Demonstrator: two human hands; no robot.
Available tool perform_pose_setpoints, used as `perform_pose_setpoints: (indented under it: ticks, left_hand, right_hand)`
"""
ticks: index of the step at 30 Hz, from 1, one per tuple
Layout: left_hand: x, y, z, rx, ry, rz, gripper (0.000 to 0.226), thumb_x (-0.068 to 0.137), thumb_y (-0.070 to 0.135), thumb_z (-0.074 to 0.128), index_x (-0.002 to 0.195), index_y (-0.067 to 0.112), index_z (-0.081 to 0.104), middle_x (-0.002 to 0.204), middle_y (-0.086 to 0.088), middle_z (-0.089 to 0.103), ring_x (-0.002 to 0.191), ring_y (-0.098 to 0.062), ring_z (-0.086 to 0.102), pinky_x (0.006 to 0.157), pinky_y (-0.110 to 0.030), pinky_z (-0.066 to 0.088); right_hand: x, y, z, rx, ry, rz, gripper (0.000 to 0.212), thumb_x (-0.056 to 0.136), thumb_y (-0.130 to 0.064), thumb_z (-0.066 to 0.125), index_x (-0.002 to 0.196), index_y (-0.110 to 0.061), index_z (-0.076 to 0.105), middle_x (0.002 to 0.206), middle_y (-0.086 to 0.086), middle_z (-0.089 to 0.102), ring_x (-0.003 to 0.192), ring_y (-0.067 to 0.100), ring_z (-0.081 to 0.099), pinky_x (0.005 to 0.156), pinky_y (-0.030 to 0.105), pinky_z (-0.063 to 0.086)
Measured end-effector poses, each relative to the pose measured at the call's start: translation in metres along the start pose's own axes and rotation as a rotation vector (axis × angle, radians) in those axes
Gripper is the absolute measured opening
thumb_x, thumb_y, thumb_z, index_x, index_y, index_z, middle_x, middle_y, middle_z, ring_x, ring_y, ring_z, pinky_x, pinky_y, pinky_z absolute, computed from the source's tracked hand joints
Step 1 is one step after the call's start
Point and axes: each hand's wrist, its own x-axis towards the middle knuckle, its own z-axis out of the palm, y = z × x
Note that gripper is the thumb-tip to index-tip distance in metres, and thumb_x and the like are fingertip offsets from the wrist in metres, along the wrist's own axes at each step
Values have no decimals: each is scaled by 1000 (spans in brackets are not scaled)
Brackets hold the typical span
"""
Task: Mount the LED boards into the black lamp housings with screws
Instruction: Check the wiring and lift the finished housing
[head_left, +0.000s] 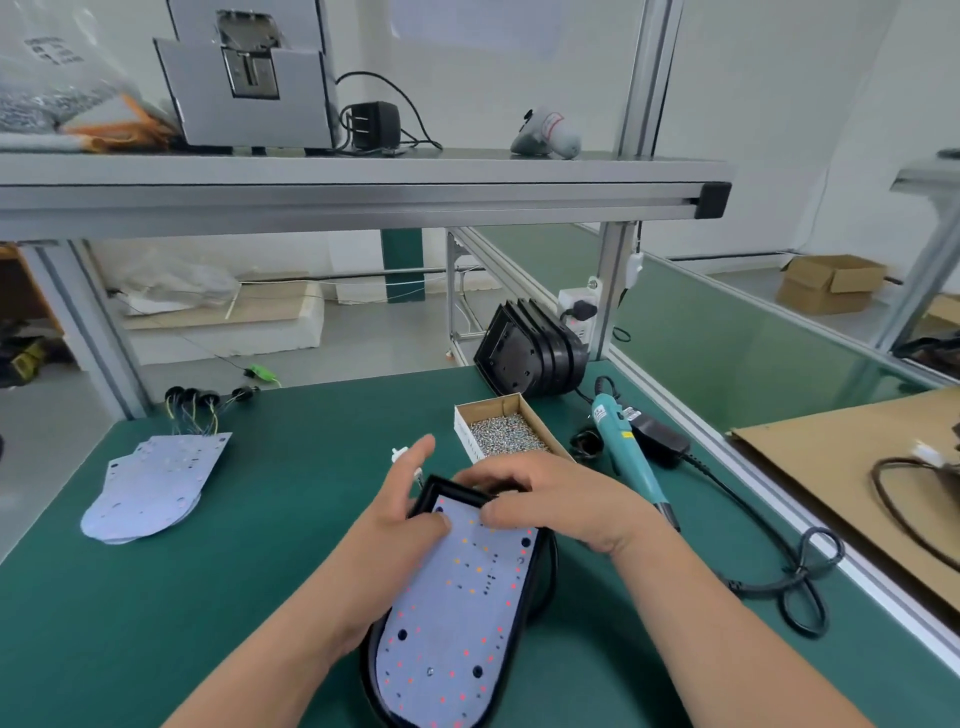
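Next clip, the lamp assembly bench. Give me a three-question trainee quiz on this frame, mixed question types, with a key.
1. True or false: the right hand holds the teal electric screwdriver.
2. Where does the spare stack of LED boards lie?
A. on the upper shelf
B. on the green mat, left of the lamp housing
C. on the floor
3. Fill in: the small box beyond the hands holds loose ____.

Key:
1. False. The screwdriver lies on the mat, right of the box.
2. B.
3. screws.
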Motion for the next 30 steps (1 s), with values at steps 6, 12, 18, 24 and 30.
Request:
perform_pose_setpoints:
  ticks: [6, 12, 18, 24, 30]
  left_hand:
    - [2, -4, 1, -11, 44, -18, 91, 98, 9, 56, 160, 60, 13, 108, 1, 79, 99, -23, 76, 78, -30, 61]
    - [19, -1, -8, -277, 81, -102, 67, 103, 60, 55, 163, 48, 28, 106, -2, 77, 89, -14, 76, 75, -21, 55]
    - [14, -18, -13, -434, 20, 36, 54, 100, 66, 54, 148, 74, 32, 134, -4, 74, 113, -29, 75, 87, -60, 60]
    - [16, -28, -10, -381, -76, 58, 52, 94, 67, 53, 145, 72, 42, 142, -9, 69, 127, -38, 68, 84, -53, 64]
    - [19, -34, -7, -346, -79, 47, 43, 105, 59, 45, 148, 61, 47, 141, -9, 69, 125, -36, 70, 87, -56, 63]
  right_hand:
    - [0, 3, -5, -58, -25, -23, 44, 86, -7, 65, 129, -13, 71, 122, 6, 76, 109, 16, 69, 105, 46, 51]
    - [-4, 11, -17, 303, 123, 17, 42, 76, -3, 64, 117, 0, 76, 104, 19, 73, 94, 30, 66, 91, 43, 54]
    - [-26, 8, -58, 523, 359, -144, 41, 80, -1, 66, 119, -3, 77, 108, 22, 76, 90, 32, 72, 80, 38, 59]
    - [-70, 12, -126, 516, 769, -263, 28, 89, 9, 61, 110, -1, 77, 97, 16, 76, 79, 28, 71, 70, 35, 60]
    - [-119, 30, -195, 519, 1156, -343, 29, 92, 11, 59, 103, -8, 78, 92, 7, 79, 81, 24, 74, 73, 32, 61]
